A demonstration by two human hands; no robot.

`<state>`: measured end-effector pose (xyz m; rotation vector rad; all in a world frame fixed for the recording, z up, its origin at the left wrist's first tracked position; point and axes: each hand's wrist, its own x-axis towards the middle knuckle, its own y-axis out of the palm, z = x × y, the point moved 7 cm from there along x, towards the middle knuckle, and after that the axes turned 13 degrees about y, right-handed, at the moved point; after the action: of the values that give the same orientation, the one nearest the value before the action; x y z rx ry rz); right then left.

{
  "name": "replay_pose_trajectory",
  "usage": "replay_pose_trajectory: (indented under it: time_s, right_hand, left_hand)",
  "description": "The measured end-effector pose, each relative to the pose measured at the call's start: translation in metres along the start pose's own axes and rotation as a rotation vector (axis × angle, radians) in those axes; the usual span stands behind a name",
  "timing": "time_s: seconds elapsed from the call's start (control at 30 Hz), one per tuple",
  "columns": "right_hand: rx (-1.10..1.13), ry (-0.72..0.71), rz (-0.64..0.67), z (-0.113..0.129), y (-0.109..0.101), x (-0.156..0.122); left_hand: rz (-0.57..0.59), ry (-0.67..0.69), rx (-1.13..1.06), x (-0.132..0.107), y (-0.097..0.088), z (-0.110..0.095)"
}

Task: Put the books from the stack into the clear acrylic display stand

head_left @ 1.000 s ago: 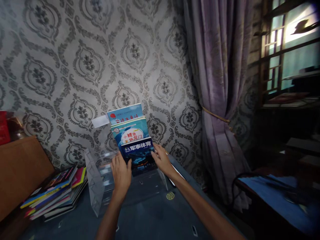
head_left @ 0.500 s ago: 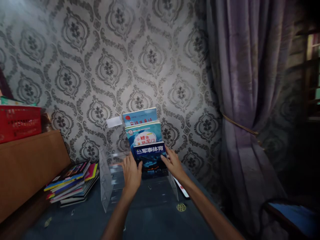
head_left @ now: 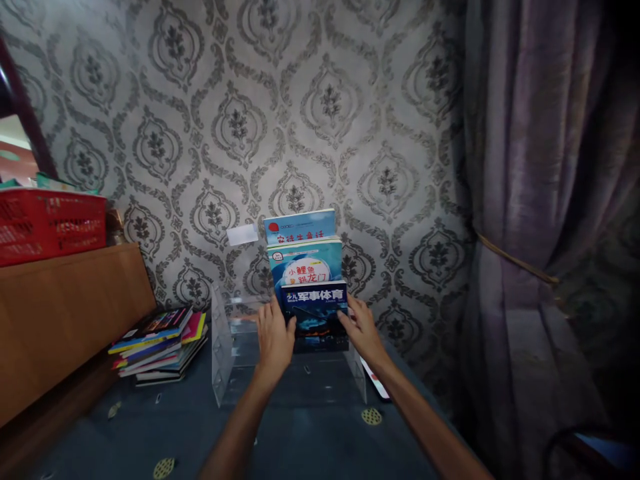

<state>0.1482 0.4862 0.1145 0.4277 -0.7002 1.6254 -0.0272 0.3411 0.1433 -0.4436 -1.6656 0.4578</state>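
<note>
Both hands grip a dark blue book [head_left: 315, 319] by its sides, its cover facing me. My left hand [head_left: 275, 337] is closed on the left edge, thumb on the front. On the right edge, my right hand [head_left: 364, 328] has its thumb on the cover and its fingers behind. The book is at a clear plastic tiered rack [head_left: 225, 360]; whether its lower edge rests on a tier I cannot tell. Behind it stand a teal book [head_left: 306, 257] and, higher up, a light blue book [head_left: 300, 223], both partly covered.
A pile of books [head_left: 160, 347] lies left of the rack, beside a brown wooden cabinet [head_left: 75, 313] bearing a red basket [head_left: 75, 223]. A phone-like flat object [head_left: 376, 381] lies behind the rack's right side. Patterned wallpaper backs the table [head_left: 300, 440]; a curtain [head_left: 540, 233] hangs right.
The view has swung a little to the left, so everything appears further right. Both hands keep the same hold on the dark blue book, which stays about where it was against the rack.
</note>
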Motion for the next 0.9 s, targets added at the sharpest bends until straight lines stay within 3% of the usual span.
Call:
replay_pose_trajectory:
  time_s: [0.27,0.63,0.9]
  right_hand:
    - [0.061,0.041,-0.015,-0.016,0.005,0.003]
    - [-0.007,-0.003,0.013,0.005,0.001,-0.001]
    - [0.072,0.032,0.103,0.000,-0.002,0.008]
  left_hand:
    - [0.040,-0.047,-0.027,0.003,-0.001,-0.002]
    - [0.070,0.017,-0.075,0.004,-0.008,0.004]
    - [0.055,0.069,-0.142,0.002,-0.006,0.012]
